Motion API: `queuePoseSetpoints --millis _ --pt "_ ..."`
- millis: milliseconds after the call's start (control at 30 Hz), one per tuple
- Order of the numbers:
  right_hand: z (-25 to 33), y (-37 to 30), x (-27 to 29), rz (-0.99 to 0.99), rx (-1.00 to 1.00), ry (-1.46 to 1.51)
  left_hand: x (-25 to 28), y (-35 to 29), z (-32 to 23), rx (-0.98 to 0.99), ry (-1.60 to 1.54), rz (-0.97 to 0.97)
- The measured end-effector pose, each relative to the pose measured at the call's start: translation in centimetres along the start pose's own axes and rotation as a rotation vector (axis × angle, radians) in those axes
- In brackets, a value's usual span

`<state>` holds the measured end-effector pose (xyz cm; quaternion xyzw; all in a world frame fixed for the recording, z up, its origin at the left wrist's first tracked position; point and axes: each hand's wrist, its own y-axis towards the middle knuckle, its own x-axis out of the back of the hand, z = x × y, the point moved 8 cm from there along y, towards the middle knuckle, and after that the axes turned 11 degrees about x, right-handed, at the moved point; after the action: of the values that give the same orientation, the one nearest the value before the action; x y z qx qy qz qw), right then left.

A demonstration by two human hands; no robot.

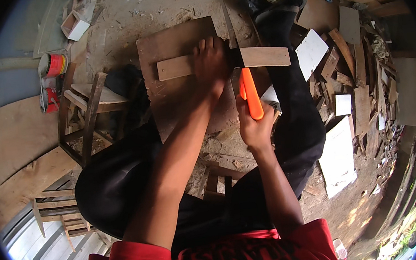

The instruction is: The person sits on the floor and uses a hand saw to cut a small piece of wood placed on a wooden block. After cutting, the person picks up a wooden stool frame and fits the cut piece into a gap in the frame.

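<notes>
left hand (210,63) lies palm-down, farther forward than the curled right hand (257,131).

The single view, from the left unit of a head-worn pair, faces steeply downward over the wearer's red shirt (250,256) at the lower edge. The left hand (210,63) and right hand (258,126) appear at close range; the floor (125,20) extends beyond. Fisheye coverage bends straight edges rimward.

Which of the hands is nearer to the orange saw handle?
Right: the right hand grips the saw handle; the left hand is forward-left of it, on the wooden strip.
</notes>
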<state>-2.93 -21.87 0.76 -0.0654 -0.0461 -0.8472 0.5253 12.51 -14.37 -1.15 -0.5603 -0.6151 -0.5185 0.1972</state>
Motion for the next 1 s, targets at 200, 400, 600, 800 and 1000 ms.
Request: queuePoseSetpoints --millis 200,400,600,800,1000 --pt "-0.1 -8.8 2.5 0.119 0.005 -0.172 -0.8 0.1 1.0 0.045 0.042 0.047" --pt "0.7 -13.4 4.3 0.029 0.008 0.034 -1.1 -0.1 1.2 0.047 0.101 -0.019" --pt "-0.6 -0.9 0.1 0.027 0.048 -0.082 -0.5 -0.2 -0.1 -0.017 0.085 -0.1" --pt "-0.3 -8.5 2.0 0.129 0.086 -0.103 -1.9 0.2 1.7 0.048 0.158 0.11" --pt "-0.4 -12.6 4.4 0.082 0.081 -0.048 -1.6 0.3 1.7 0.066 0.139 0.05"
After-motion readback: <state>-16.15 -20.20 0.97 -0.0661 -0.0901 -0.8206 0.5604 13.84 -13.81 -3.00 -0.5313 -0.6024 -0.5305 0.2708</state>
